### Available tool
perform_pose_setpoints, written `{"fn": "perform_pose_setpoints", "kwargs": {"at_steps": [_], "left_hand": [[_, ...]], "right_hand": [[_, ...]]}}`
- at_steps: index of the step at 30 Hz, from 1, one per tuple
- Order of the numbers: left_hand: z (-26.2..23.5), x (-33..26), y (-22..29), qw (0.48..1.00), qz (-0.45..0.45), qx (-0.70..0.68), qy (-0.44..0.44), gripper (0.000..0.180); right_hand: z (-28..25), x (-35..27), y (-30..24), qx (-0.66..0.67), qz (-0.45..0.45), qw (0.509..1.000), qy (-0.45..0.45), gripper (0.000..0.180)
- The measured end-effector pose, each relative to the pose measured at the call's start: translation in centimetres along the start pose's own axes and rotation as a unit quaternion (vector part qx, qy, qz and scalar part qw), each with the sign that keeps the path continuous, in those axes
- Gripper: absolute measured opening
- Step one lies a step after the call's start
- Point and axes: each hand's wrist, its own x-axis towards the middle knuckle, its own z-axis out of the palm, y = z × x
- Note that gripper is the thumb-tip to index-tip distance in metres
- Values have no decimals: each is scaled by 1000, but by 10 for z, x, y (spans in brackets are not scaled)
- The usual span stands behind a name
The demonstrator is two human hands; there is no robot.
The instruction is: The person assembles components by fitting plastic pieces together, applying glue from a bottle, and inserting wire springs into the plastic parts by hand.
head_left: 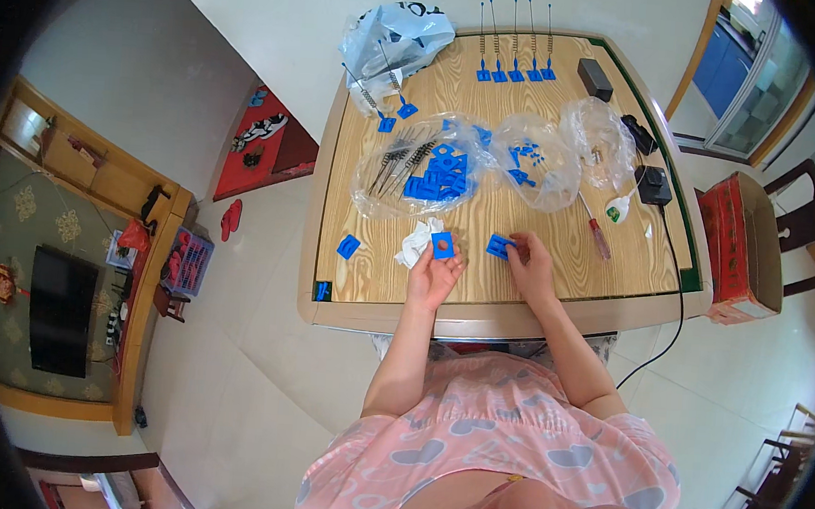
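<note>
My left hand (pixel 434 277) is closed on a square blue plastic plate with a round hole (pixel 449 237), held up near the table's front edge. Just behind it lies a crumpled white tissue (pixel 415 244). My right hand (pixel 532 270) has its fingertips on a slotted blue plastic block (pixel 498 247), which rests on the wood-grain table (pixel 476 282). Beyond both hands, an opened clear plastic bag (pixel 367 191) bears many blue parts (pixel 440 177) and dark metal springs with rods (pixel 402 164). Another clear bag (pixel 551 196) carries small blue pieces (pixel 526 153).
Several blue bases with upright springs (pixel 515 67) line the far edge; two more (pixel 399 110) stand by a pale blue bag (pixel 397 39). A screwdriver (pixel 599 240), white spoon (pixel 618 209), black adapter (pixel 653 186) with cord and dark box (pixel 595 79) lie right.
</note>
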Motion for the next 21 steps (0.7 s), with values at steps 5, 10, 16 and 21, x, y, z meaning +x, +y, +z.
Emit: {"fn": "perform_pose_setpoints", "kwargs": {"at_steps": [5, 10, 16, 21], "left_hand": [[11, 3, -3, 999, 2, 4, 40, 39], [4, 2, -3, 1000, 7, -2, 5, 38], [0, 0, -3, 998, -2, 56, 1, 33], [-5, 1, -6, 998, -11, 52, -14, 30]], "right_hand": [[-2, 4, -1, -120, -79, 989, 33, 15], [-1, 4, 0, -81, -67, 994, 36, 17], [-4, 0, -3, -28, -43, 998, 45, 19], [-19, -1, -4, -25, -98, 989, 111, 19]]}}
